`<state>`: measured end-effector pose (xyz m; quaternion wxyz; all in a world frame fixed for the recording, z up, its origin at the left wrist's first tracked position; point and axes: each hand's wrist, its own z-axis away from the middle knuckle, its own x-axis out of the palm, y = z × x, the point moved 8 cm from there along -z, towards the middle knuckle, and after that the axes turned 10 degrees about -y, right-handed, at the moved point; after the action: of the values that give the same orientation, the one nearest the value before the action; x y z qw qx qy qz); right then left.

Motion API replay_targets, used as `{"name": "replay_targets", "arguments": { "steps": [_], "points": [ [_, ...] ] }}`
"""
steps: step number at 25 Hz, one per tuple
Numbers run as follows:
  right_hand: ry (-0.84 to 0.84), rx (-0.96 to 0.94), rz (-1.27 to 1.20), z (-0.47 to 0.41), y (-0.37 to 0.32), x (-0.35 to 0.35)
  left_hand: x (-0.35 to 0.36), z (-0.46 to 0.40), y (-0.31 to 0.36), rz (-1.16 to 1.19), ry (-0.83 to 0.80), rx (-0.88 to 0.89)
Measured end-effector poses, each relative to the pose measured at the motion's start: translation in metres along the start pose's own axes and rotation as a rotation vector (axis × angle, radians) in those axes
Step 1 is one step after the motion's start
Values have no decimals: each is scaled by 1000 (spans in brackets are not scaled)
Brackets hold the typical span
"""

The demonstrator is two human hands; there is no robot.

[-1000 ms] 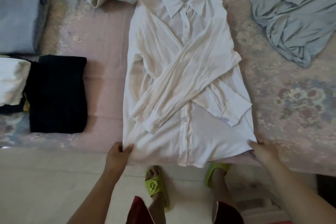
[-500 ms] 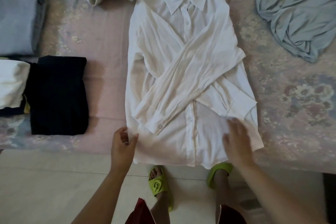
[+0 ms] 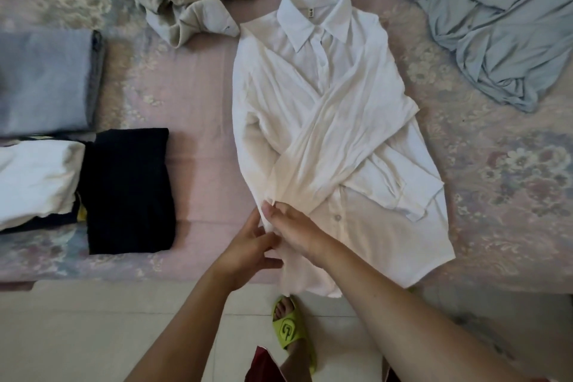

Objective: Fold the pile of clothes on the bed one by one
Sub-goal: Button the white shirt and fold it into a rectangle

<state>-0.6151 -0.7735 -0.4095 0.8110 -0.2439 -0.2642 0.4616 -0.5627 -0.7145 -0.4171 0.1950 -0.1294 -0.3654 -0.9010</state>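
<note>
White shirt (image 3: 328,139), sleeves crossed, lay mid-bed (image 3: 198,96): your right hand (image 3: 297,231) had crossed from its hem's right corner to join your left hand (image 3: 248,253), both pinching the left cuff, evidently tidying before the bottom fold.

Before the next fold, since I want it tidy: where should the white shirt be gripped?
Probably at the hem's two corners, from the bed's near edge: the shirt lies flat, collar away, sleeves crossed, so the hem can lift toward the collar.
</note>
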Motion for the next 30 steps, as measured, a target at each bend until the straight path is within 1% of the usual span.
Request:
{"name": "replay_targets", "arguments": {
  "steps": [3, 6, 11, 15, 17, 19, 21, 22, 23, 24, 26, 27, 28, 29, 30],
  "points": [
    [173, -2, -94, 10, 4, -33, 40, -17, 19, -206, -51, -3],
    [316, -7, -251, 28, 14, -86, 86, -45, 36, -250, -82, 28],
    [439, -7, -417, 77, 48, -190, 184, -117, 28, -256, -218, -13],
    [525, 35, -455, 97, 86, -257, 243, -174, 13, -335, -257, -82],
    [534, 116, -385, 100, 109, -284, 260, -198, -1, -379, -276, -134],
    [545, 178, -179, 95, 125, -309, 270, -213, -14, -401, -323, -188],
    [588, 178, 76, 89, 128, -327, 265, -217, -17, -397, -322, -216],
    [634, 158, 179, 89, 125, -331, 255, -216, -10, -397, -281, -196],
    [682, 140, 250, 89, 123, -332, 239, -214, 3, -432, -196, -121],
    [729, 117, 294, 91, 122, -332, 218, -209, 22, -539, -58, 19],
    [756, 83, 346, 92, 125, -327, 178, -192, 66, -948, 278, 433],
    [745, 77, 354, 92, 128, -322, 167, -185, 78, -1185, 399, 597],
    [741, 88, 351, 93, 133, -318, 158, -187, 78, -1406, 463, 658],
    [742, 114, 343, 94, 140, -315, 149, -197, 69, -1598, 472, 625],
    [741, 152, 329, 96, 149, -313, 141, -208, 56, -1754, 448, 543]
  ]
}}
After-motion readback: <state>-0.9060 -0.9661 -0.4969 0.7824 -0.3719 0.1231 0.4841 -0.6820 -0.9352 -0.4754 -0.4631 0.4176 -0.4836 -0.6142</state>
